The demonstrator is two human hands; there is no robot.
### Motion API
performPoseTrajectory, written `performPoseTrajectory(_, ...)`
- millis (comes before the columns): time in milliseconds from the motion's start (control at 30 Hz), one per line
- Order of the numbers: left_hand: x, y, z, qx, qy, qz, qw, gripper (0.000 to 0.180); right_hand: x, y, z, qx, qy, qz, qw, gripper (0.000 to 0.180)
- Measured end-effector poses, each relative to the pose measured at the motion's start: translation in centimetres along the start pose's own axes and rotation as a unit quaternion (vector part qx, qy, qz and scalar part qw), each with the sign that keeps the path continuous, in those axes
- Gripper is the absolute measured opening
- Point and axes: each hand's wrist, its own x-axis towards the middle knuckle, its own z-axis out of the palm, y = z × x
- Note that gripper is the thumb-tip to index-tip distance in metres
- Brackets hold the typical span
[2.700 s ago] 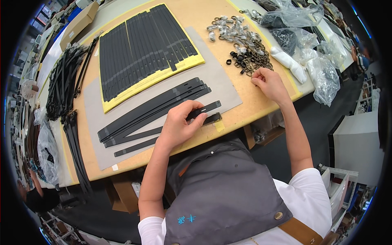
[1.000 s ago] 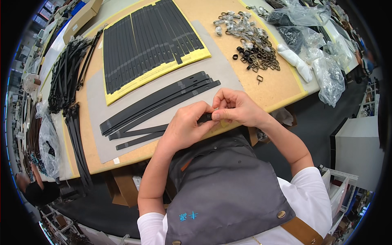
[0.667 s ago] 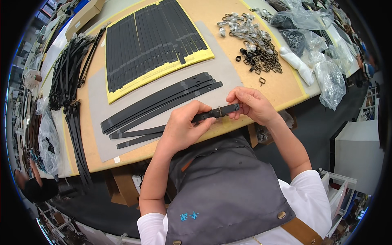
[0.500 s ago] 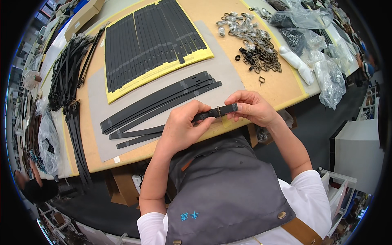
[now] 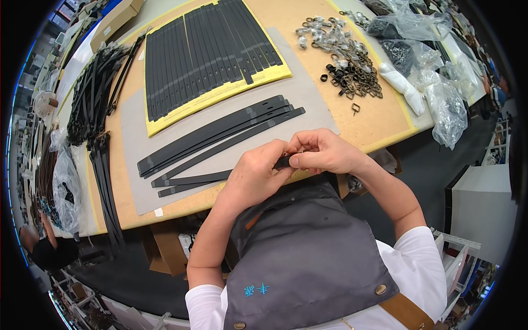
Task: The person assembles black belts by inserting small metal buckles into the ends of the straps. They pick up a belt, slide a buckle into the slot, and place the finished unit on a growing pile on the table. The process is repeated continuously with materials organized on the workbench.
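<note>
Near the table's front edge, my left hand [image 5: 257,171] pinches a black belt strap [image 5: 204,178], whose long tail runs left across the mat. Close against it, my right hand [image 5: 324,153] grips the same strap's end with thumb and fingers. The buckle on that end is mostly covered by my fingers. Just beyond my hands lies a fanned stack of black straps [image 5: 214,132] on the grey mat [image 5: 129,118]. Farther back, a row of black straps [image 5: 203,60] rests on a yellow board [image 5: 220,94].
Brass-coloured buckles and rings [image 5: 360,77] lie heaped at the back right, beside a white wrapped bundle [image 5: 402,88] and clear plastic bags [image 5: 446,113]. Bundled black straps [image 5: 93,88] hang over the table's left side. A cardboard box [image 5: 115,23] stands at the far left.
My right hand has moved left along the strap, up against my left hand. The buckle that showed between them is now largely hidden by my fingers.
</note>
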Motion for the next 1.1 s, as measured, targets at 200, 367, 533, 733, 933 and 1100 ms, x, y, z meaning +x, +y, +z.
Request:
performPoseTrajectory(200, -0.2, -0.9, -0.5, -0.029, -0.013, -0.048, 0.998, 0.02, 0.0, 0.5, -0.6, 0.021, 0.008, 0.016, 1.0, 0.017)
performPoseTrajectory(367, -0.2, -1.4, -0.7, -0.057, -0.035, -0.077, 0.995, 0.019, 0.3, 0.8, -1.0, 0.02, -0.005, 0.006, 1.0, 0.026)
performPoseTrajectory(533, -0.1, -1.4, -0.5, -0.062, -0.033, -0.079, 0.994, 0.019, 0.3, 1.1, -1.1, 0.021, -0.012, 0.0, 1.0, 0.028)
performPoseTrajectory(733, -0.1, -1.7, -0.3, -0.065, -0.027, -0.066, 0.995, 0.019, 0.2, 0.7, -1.2, 0.017, -0.017, 0.002, 1.0, 0.028)
performPoseTrajectory(933, -0.1, -1.7, -0.3, -0.06, -0.025, -0.059, 0.996, 0.018, 0.2, 0.8, -1.2, 0.012, -0.013, 0.0, 1.0, 0.029)
performPoseTrajectory(1100, -0.1, -1.7, -0.3, -0.048, -0.018, -0.046, 0.998, 0.018, 0.2, 0.8, -1.1, 0.012, -0.013, 0.0, 1.0, 0.029)
